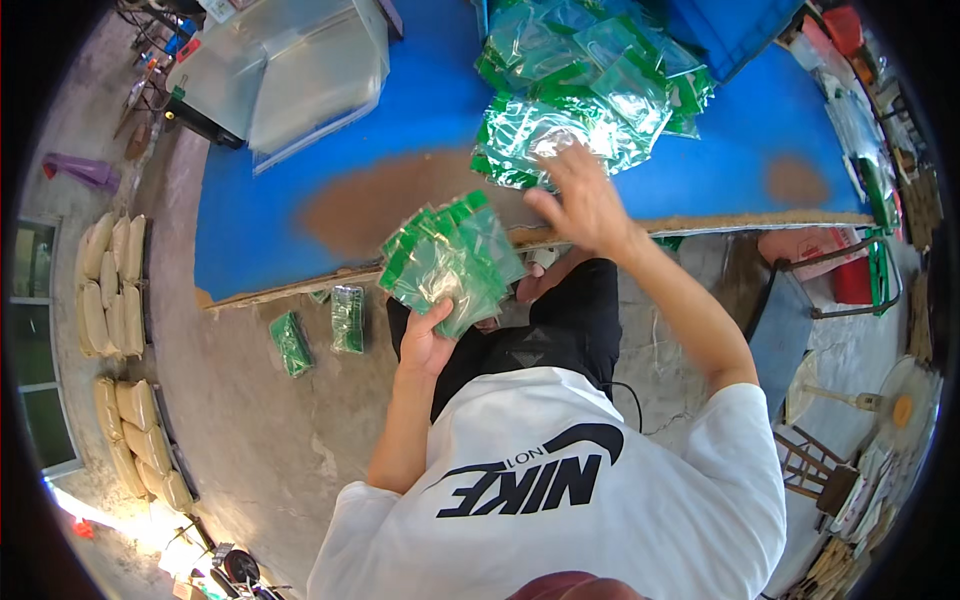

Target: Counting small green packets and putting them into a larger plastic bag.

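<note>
My left hand (430, 338) is closed on the near edge of a fanned stack of clear plastic bags with green edges (452, 255), held over my lap just off the table's front edge. On the blue table lies a large loose pile of similar green-and-clear bags (575, 105), shiny and overlapping. My right hand (583, 200) reaches to the near side of this pile with its fingers apart. Its fingertips are over or on the closest bags; whether they touch cannot be made out. Nothing shows in its grasp.
The blue table (420, 120) has worn brown patches and a rough front edge. A clear plastic bin (315, 85) stands at its far left, a blue crate (725, 35) at the far right. Two green packets (291, 343) lie on the floor. A chair (785, 330) stands at right.
</note>
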{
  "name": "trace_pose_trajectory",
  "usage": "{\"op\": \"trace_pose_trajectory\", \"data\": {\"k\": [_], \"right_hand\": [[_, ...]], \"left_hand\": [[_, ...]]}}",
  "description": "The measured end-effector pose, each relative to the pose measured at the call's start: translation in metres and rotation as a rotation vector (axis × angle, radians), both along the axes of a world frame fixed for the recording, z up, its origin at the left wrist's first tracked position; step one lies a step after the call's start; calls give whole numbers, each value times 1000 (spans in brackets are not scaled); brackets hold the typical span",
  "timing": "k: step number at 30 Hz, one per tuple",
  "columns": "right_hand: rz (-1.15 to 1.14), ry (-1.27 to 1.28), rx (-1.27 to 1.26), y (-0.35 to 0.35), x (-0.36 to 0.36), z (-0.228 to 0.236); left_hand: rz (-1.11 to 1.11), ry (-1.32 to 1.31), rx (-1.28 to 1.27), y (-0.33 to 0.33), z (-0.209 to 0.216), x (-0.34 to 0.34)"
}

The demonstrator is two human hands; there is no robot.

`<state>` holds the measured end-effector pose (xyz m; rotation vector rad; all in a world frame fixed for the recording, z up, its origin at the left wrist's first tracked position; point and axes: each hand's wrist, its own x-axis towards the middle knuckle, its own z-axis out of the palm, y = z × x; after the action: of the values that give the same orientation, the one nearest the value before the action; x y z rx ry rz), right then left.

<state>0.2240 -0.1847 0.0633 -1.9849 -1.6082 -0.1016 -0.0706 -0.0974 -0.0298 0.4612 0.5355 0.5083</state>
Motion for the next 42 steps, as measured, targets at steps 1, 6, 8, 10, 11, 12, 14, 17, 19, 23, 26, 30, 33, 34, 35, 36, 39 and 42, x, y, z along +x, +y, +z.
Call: {"op": "trace_pose_trajectory", "data": {"k": [1,6,8,10,11,12,14,17,19,23,26,30,33,34,35,36,39,42], "right_hand": [[-212,-348,65,3,11,-13],[590,94,-100,-20,-31,-28],[563,112,-160,-14,-23,-18],[181,217,62,-1,6,-17],[34,-100,52,6,27,-18],[-32,-211,-103,7,38,-22],[71,-257,-191,8,27,-35],[250,-228,-134,-4,-20,-30],[289,-150,-131,-11,-49,-24],[489,136,-193,-8,-64,-20],[275,204,37,26,-25,-34],[74,-265,-61,67,25,-56],[323,-206,-337,80,-39,-16],[325,-202,-336,82,-48,-20],[321,-207,-134,85,-55,-29],[316,-210,68,86,-60,-35],[276,-103,58,84,-74,-43],[265,-72,-52,76,-94,-39]], "left_hand": [[-9,3,4,0,1,1],[-35,15,-35,-1,0,9],[-39,27,-9,-4,-1,10],[-63,45,-55,-4,-3,7],[-70,47,-51,-3,-4,4],[-54,10,-98,-4,-6,0],[-40,-32,-139,-2,-14,-9],[-9,-257,-199,-3,-25,-18],[30,-230,-208,-6,-24,-16],[139,-148,-217,-7,-20,-10],[174,-101,-253,-7,-12,-12],[88,-109,-266,-11,-15,-17],[125,-121,-196,-11,-37,-36],[122,-155,-209,-9,-41,-44],[128,-150,-210,-6,-45,-50],[98,-216,-232,-2,-50,-56],[84,-314,-206,-2,-28,-56],[81,-379,-189,3,-21,-53]]}}
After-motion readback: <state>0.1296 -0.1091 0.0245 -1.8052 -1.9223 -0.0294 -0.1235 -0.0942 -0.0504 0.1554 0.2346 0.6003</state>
